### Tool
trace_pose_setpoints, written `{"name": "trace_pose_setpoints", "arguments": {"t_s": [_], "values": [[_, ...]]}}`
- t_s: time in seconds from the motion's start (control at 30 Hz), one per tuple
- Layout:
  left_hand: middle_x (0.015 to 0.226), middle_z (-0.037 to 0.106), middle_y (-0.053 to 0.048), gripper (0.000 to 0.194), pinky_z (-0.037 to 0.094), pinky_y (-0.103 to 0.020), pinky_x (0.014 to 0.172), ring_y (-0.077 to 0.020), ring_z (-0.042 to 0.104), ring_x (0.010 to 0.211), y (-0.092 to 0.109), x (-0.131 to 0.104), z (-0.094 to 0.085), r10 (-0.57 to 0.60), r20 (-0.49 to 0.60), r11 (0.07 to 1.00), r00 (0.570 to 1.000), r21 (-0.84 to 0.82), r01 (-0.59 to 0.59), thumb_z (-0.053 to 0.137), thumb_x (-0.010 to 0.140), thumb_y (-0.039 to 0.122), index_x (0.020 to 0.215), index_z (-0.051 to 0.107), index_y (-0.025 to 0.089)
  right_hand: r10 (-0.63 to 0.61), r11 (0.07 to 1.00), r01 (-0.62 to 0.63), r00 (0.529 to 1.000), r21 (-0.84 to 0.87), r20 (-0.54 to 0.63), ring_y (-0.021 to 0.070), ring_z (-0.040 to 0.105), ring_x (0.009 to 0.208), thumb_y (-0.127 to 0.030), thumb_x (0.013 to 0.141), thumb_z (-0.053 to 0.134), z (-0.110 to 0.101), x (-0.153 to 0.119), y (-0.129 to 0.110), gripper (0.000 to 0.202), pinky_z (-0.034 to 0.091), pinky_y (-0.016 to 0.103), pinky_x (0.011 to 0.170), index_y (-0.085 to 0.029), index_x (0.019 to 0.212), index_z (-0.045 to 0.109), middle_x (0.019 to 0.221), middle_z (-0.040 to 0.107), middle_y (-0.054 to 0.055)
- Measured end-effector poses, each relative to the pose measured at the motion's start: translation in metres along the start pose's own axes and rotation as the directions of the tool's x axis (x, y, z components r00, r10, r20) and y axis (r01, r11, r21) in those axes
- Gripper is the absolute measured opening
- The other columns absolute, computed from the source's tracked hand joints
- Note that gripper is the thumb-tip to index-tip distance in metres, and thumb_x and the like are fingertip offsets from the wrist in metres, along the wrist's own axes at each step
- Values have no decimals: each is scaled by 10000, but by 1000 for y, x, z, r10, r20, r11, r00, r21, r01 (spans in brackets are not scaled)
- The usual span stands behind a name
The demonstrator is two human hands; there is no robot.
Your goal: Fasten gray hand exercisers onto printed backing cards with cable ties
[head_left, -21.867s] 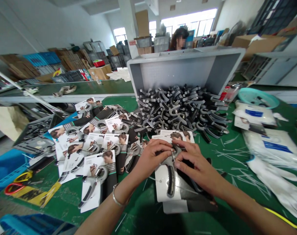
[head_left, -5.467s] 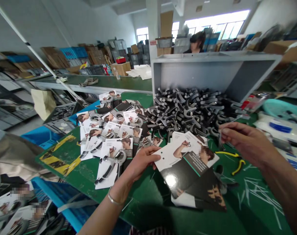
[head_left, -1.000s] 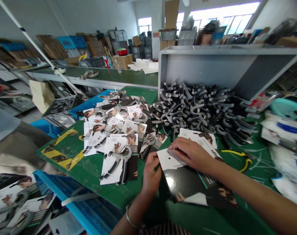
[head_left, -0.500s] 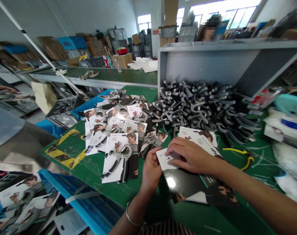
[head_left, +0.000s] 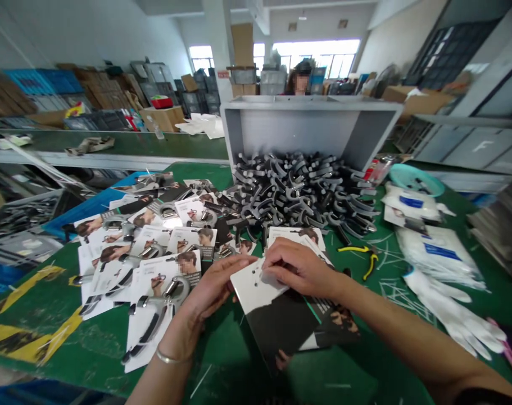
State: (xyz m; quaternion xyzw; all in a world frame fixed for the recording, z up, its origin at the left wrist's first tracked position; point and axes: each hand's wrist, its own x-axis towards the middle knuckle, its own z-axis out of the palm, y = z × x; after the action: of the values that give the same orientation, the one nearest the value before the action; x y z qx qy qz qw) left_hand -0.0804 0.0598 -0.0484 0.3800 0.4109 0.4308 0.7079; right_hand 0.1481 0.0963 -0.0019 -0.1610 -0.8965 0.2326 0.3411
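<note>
A printed black-and-white backing card [head_left: 276, 315] with small punched holes lies tilted in front of me, on top of more cards. Its upper left edge is held by my left hand [head_left: 213, 284], whose fingertips are partly hidden behind it. My right hand [head_left: 302, 267] has its thumb and fingers pinched together at the top of the card, beside the holes. To the left, several carded hand grippers [head_left: 154, 315] overlap one another. Behind my hands spreads a heap of loose grey-and-black hand grippers [head_left: 298, 191].
A grey crate [head_left: 298, 126] lies on its side behind the heap. Yellow-handled pliers [head_left: 367, 259], white strips [head_left: 397, 295], a white glove [head_left: 445, 315], plastic bags [head_left: 441, 256] and a turquoise bowl [head_left: 426, 183] are on the right. A person [head_left: 300, 81] is beyond the crate.
My view has swung to the right. My left hand has come over the card's upper left edge, and my right fingers have curled from lying on the card into a pinch.
</note>
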Motion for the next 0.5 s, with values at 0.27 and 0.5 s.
{"name": "trace_pose_setpoints", "arguments": {"t_s": [0.27,0.5], "values": [[712,661,-36,390,434,-174,355,-128,610,480,10,-5,21,-201,98,954,975,244,172,771,784,415,1084,699,177,635,531,-814,566,-235,-526,228,624,1030,-273,1020,457,-68,-124,59,237,513,424,903,-174,1206,566,1128,642,109],[594,654,15,375,419,-227,288,-155,565,366,2,-8,45,5,-232,925,973,371,84,827,667,488,911,679,244,812,205,-908,367,-366,-455,225,641,1041,-336,956,618,-93,-154,154,325,555,437,875,-159,1229,601,1226,625,91]]}}
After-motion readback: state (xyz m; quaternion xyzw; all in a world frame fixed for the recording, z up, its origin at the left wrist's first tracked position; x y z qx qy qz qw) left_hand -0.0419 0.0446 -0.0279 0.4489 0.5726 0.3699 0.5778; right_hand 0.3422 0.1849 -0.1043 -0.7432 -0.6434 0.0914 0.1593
